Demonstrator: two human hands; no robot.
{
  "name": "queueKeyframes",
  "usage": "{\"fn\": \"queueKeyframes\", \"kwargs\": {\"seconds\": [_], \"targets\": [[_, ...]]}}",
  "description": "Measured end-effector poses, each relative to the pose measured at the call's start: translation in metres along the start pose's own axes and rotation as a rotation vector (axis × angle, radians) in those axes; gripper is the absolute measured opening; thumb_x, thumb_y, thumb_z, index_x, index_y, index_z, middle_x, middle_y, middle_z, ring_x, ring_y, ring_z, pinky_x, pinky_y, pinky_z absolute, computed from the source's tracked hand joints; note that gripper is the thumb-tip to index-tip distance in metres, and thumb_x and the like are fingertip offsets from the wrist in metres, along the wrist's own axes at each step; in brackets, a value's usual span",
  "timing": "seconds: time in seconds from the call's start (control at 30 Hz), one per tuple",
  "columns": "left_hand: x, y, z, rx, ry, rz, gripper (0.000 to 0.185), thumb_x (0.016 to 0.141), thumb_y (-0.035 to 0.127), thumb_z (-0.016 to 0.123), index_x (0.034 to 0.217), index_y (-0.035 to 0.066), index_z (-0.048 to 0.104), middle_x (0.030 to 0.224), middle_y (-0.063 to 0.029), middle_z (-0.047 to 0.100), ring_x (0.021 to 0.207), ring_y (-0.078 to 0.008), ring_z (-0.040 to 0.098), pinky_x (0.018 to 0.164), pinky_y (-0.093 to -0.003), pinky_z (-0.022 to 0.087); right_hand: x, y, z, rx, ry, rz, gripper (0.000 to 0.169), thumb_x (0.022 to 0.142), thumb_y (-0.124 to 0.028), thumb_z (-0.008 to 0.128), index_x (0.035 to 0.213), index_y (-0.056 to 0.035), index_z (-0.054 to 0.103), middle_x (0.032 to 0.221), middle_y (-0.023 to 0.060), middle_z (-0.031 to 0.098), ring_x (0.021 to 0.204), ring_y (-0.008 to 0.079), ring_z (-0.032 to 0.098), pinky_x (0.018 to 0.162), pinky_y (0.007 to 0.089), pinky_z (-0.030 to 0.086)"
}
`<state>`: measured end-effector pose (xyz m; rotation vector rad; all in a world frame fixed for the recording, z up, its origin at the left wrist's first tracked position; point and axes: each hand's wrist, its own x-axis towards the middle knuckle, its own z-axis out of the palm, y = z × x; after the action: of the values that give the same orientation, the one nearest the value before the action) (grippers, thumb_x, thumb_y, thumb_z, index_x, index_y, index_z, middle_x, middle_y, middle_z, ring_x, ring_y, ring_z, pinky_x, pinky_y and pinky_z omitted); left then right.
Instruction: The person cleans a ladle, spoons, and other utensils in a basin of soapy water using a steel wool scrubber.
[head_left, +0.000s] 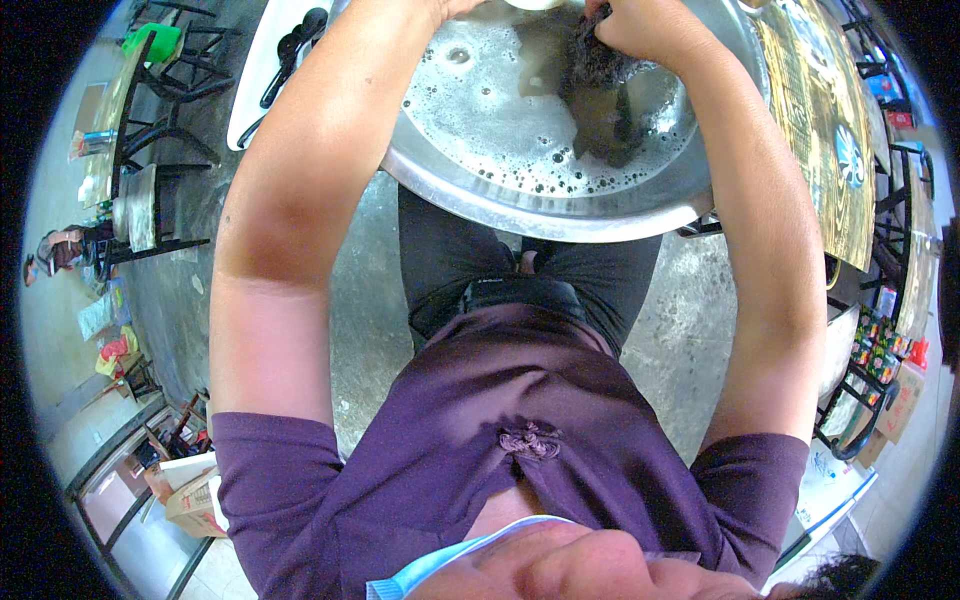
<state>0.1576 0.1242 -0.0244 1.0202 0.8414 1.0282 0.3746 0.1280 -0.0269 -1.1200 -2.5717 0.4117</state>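
Observation:
A large round metal basin (540, 221) of sudsy water (480, 127) stands before me, with bubbles along its near side. My right hand (634, 28) is closed around a dark, fibrous cloth or scrubber (596, 56) at the water's surface. Below it, a dark brownish patch shows in the water; whether it is more of the cloth or a shadow, I cannot tell. My left hand (459, 6) is mostly cut off by the top edge. Close to it is the rim of a white, bowl-like thing (534, 3), also cut off. Whether the left fingers touch it is hidden.
On the left, black ladle-like utensils (292, 49) lie in a white tray (244, 112). A wooden table (817, 135) flanks the basin on the right. Further out are more tables and black-framed chairs (855, 412), and a cardboard box (191, 502) sits behind me on the left.

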Motion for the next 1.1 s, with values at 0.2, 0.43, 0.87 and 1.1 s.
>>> {"fn": "queueKeyframes", "kwargs": {"seconds": [0.2,0.43,0.87,1.1], "targets": [[0.004,-0.005,0.001,0.071,0.016,-0.018,0.026,0.088,-0.005,0.063,0.112,0.0,0.071,0.101,-0.0104,0.074,0.083,-0.02,0.072,0.07,-0.033,0.059,-0.005,-0.014,-0.031,0.12,0.28,0.238,0.025,0.068,-0.003,0.064,0.092,0.0024,0.073,0.082,0.0225,0.071,0.077,0.0349,0.07,0.073,0.0424,0.055],[0.008,-0.014,0.012,0.014,0.113,-0.015,0.023,0.098,0.005,0.053,0.112,0.0,0.069,0.099,-0.0109,0.073,0.085,-0.023,0.072,0.074,-0.0392,0.06,0.002,-0.024,-0.022,0.278,0.438,-0.105,0.023,0.086,-0.012,0.074,0.104,0.0017,0.071,0.096,0.0191,0.072,0.091,0.0335,0.069,0.084,0.0422,0.053],[-0.014,0.003,0.022,0.06,-0.115,0.008,0.036,0.083,-0.008,0.057,0.116,-0.001,0.07,0.11,-0.0087,0.072,0.1,-0.0185,0.07,0.086,-0.0355,0.058,0.008,0.036,0.005,-0.067,0.417,0.033,0.036,0.078,-0.006,0.073,0.112,0.004,0.067,0.104,0.028,0.069,0.104,0.0429,0.066,0.094,0.0461,0.051],[0.009,-0.025,-0.01,0.31,-0.199,0.005,0.036,0.087,-0.006,0.062,0.121,0.003,0.07,0.115,-0.0061,0.072,0.106,-0.0178,0.067,0.096,-0.0317,0.052,0.006,-0.018,-0.017,0.202,0.59,-0.121,0.045,0.075,-0.008,0.079,0.115,-0.0008,0.061,0.114,0.0235,0.059,0.113,0.0427,0.057,0.097,0.0502,0.046]]}}
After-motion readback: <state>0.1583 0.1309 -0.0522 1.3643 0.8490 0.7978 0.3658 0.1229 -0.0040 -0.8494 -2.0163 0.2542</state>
